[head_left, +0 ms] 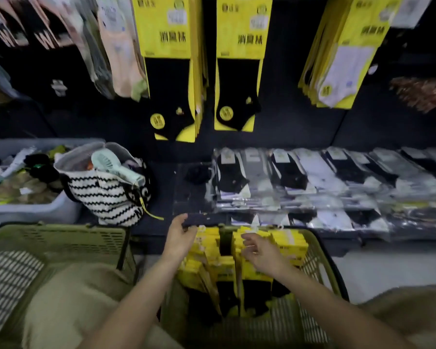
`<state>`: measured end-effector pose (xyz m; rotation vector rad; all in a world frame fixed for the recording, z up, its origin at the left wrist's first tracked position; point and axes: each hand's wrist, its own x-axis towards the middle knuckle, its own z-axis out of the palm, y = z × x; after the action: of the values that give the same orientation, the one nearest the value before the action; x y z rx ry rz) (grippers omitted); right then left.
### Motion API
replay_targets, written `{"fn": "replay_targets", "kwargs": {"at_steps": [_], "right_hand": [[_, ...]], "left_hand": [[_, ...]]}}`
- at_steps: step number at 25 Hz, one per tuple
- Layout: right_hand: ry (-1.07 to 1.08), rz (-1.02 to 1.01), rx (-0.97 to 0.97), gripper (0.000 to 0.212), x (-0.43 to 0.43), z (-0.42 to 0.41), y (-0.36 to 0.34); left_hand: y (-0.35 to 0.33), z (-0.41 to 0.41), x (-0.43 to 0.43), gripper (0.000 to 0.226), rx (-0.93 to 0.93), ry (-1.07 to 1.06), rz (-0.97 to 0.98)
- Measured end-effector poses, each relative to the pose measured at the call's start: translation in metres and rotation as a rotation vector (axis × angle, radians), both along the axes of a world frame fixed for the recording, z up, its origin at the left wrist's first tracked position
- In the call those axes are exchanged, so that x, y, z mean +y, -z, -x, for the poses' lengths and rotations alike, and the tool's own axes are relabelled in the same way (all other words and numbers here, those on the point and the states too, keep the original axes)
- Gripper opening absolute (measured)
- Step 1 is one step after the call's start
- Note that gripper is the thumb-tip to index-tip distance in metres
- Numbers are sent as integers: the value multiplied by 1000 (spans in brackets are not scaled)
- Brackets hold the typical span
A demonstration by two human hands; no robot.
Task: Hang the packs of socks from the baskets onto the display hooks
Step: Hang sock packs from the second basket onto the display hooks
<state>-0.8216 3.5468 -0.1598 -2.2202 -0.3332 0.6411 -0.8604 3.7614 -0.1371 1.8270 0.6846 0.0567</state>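
over the near basket point(320, 260), both hands work among the yellow packs point(287, 240). these stand on edge in rows with their hanger tabs toward the far side, likely so each can be lifted by its top and slid straight onto a hook. the left hand point(181, 233) reaches to the basket's far rim, thumb on top and fingers curled under a dark strip point(202, 219). whether that strip is a pack or the lip of the shelf point(159, 177) cannot be told. the right hand point(259, 253) hovers just above the packs right of the middle gap, fingers loosely bent and spread, grasping nothing, seemingly about to pick out a tab.

on the far wall, hung packs point(242, 28) of the same yellow kind fill two columns, so the basket sits right below the spot they seem bound for. the hooks themselves are hidden behind the packs.

on the shelf to the right lie wrapped packs point(312, 177) in overlapping rows. to the left on it stand a striped bag point(106, 195) with a fan point(111, 165) poking out, and a grey bin point(35, 212) of loose items. a second basket point(61, 238) sits near left.
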Motion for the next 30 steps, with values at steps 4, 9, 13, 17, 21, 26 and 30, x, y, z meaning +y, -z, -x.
{"fn": "replay_targets", "kwargs": {"at_steps": [4, 9, 13, 17, 21, 26, 30], "right_hand": [[-113, 148, 14, 48, 24, 29, 37], [40, 59, -49, 47, 76, 50, 55], [112, 95, -152, 18, 89, 49, 64], [59, 198, -160, 37, 91, 56, 75], [83, 298, -298, 51, 114, 71, 88], [100, 191, -196, 34, 104, 69, 87], [123, -5, 27, 34, 59, 79, 85]], "left_hand": [[38, 25, 21, 37, 167, 71, -148], [55, 30, 29, 43, 170, 170, -208], [60, 22, 35, 40, 150, 164, -235], [61, 13, 37, 36, 145, -8, -93], [64, 10, 36, 35, 136, -107, 16], [55, 14, 34, 34, 131, -120, 83], [51, 12, 29, 33, 108, -112, 54]]}}
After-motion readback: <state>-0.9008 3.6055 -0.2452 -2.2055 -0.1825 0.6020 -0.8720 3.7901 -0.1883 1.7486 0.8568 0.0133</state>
